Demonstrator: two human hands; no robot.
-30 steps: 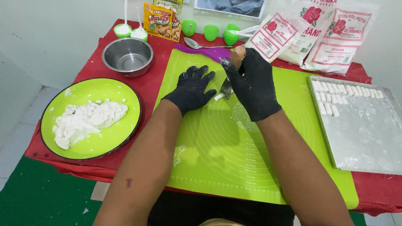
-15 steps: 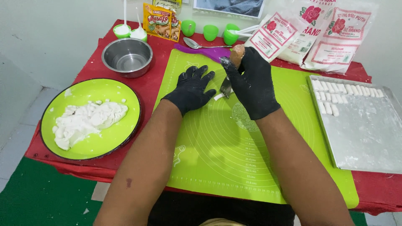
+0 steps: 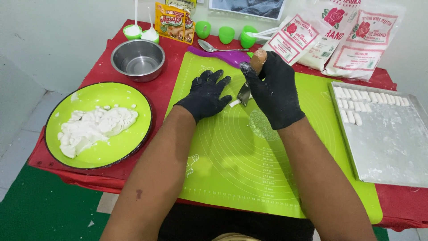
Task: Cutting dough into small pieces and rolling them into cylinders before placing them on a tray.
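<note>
Both hands wear black gloves over a lime-green silicone mat [image 3: 249, 169]. My right hand [image 3: 269, 89] grips a knife [image 3: 249, 82] by its wooden handle, blade pointing down at the mat. My left hand [image 3: 206, 93] lies flat on the mat just left of the blade, fingers spread over a thin white strip of dough [image 3: 235, 103], of which only a short end shows beside the blade.
A green plate [image 3: 133, 147] with white dough sits at the left, a steel bowl [image 3: 137, 59] behind it. A floured metal tray [image 3: 388, 143] with rows of cut dough pieces is at the right. Flour bags [image 3: 352, 38], a purple spatula [image 3: 223, 55], a spoon and green cups line the back.
</note>
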